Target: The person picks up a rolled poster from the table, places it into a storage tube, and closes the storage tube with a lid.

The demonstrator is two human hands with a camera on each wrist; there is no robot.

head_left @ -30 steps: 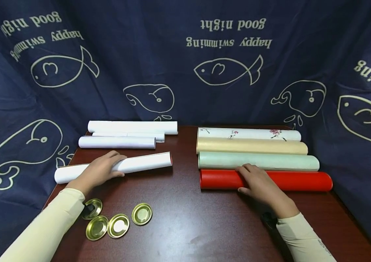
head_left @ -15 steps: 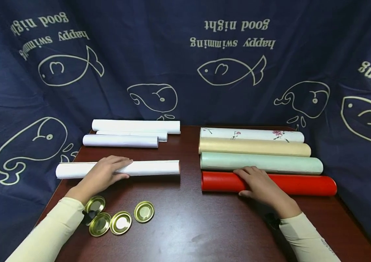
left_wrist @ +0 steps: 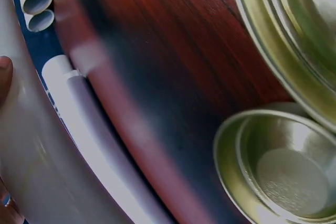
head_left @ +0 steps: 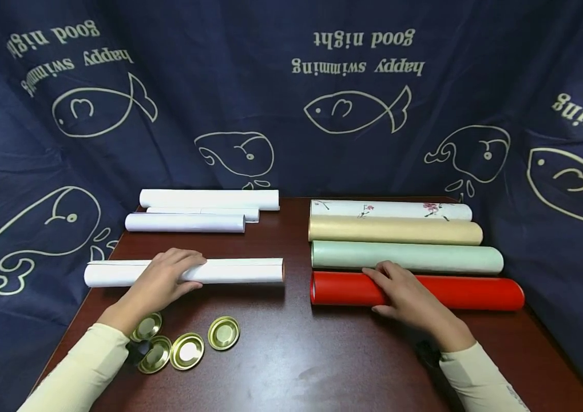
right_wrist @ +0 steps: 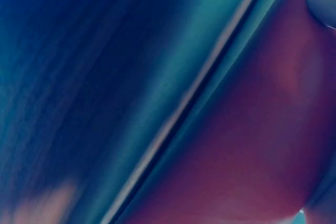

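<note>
My left hand (head_left: pixel 162 280) grips a white paper tube (head_left: pixel 245 270) near its middle, fingers over the top and thumb on the near side. Its right end shows a reddish rim. In the left wrist view the tube (left_wrist: pixel 31 135) curves large along the left edge. My right hand (head_left: pixel 409 294) holds the left half of a red tube (head_left: pixel 476 293), fingers over its top and thumb at the front. Behind it, parallel, lie a pale green tube (head_left: pixel 425 257), a beige tube (head_left: pixel 399 230) and a white tube with blossoms (head_left: pixel 389 210).
Several gold metal lids (head_left: pixel 223 333) lie on the dark red table (head_left: pixel 291 355), beside and partly behind my left wrist. White paper rolls (head_left: pixel 188 222) lie at the back left. A navy curtain (head_left: pixel 250 86) with fish drawings hangs behind the table.
The white tube, tilted a second ago, now lies straight across and a little nearer, with my left hand still on it. The red tube has shifted slightly nearer under my right hand.
</note>
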